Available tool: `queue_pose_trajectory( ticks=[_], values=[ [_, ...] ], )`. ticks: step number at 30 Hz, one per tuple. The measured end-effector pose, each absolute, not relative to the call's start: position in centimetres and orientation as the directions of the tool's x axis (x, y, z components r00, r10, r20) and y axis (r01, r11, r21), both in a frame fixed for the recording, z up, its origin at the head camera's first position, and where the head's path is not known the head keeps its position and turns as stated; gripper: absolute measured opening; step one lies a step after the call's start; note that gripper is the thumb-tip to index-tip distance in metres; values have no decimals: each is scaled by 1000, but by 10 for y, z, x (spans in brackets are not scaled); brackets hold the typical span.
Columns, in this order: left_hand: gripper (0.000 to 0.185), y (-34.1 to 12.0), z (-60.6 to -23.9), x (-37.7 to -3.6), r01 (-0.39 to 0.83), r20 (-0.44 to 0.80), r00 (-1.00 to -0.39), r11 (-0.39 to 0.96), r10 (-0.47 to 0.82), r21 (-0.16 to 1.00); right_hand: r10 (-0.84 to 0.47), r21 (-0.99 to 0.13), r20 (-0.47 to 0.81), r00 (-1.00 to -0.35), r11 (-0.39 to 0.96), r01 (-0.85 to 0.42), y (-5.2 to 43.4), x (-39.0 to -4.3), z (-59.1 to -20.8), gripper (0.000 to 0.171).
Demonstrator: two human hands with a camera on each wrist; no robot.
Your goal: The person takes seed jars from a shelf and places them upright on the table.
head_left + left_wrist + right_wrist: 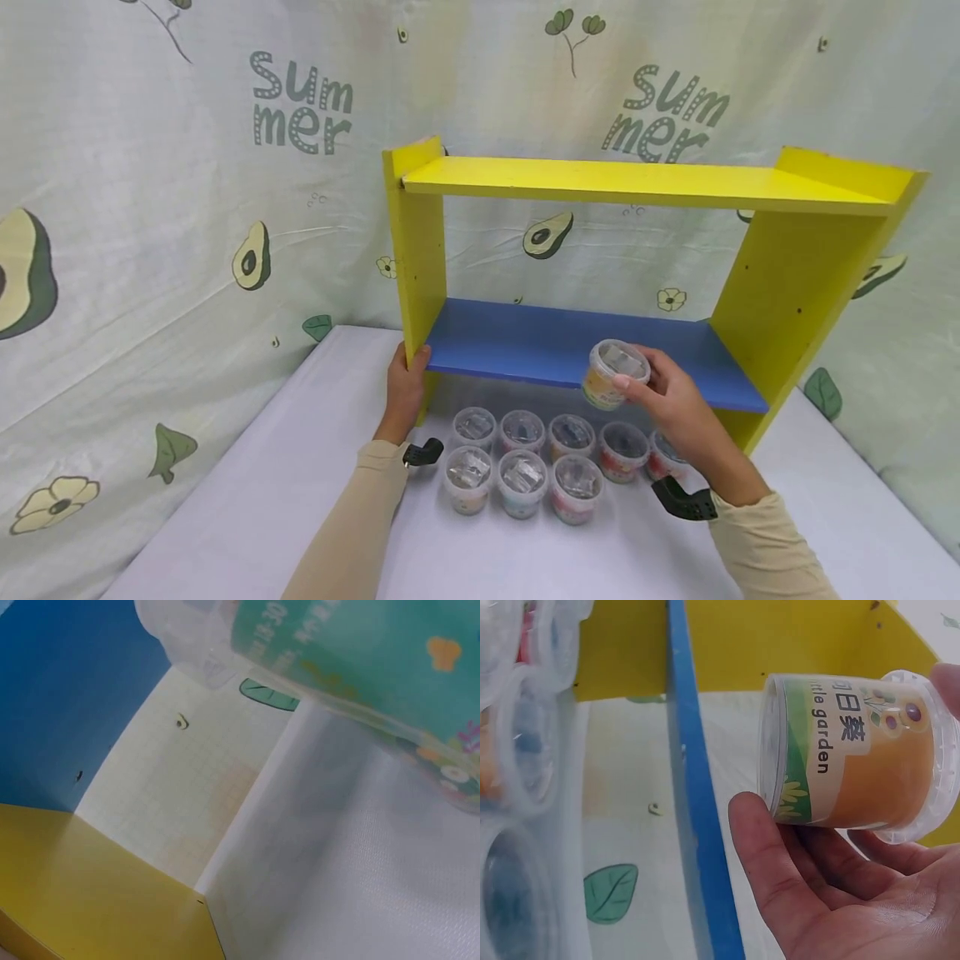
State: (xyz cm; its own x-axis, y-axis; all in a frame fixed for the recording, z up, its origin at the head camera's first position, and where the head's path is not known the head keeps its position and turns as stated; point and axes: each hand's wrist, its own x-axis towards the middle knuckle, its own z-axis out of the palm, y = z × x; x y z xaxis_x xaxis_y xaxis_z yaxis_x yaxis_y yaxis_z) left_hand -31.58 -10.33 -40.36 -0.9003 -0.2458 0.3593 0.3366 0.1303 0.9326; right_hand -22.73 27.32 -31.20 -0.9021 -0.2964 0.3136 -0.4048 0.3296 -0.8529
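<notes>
My right hand (675,407) holds a small clear plastic tub (617,373) with a lid, in front of the blue shelf board (525,337). In the right wrist view, the tub's orange and green label (832,750) reads "little garden", and fingers curl along its side. My left hand (405,385) grips the yellow left side panel (420,275) of the shelf unit near the blue board. Below the board, several similar lidded tubs (523,483) stand in two rows on the white table. Close to the left wrist camera is a tub with a green label (360,667).
The unit has a yellow top board (600,179) and a yellow right side panel (802,283). Behind it hangs a pale cloth (330,208) printed with avocados and "summer". A white-covered table (300,467) lies under everything.
</notes>
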Motion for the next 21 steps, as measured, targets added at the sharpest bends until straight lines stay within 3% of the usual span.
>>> queue_pose_trajectory(
  ticks=[7,21],
  values=[
    [49,-104,-409,-320,384,403,-880,125,-251,915,-292,-839,244,-925,415,-352,288,-220,-319,60],
    [47,-103,-408,-322,400,419,-863,125,-281,908,-297,-843,140,-945,465,-271,300,-210,-334,62]
  ],
)
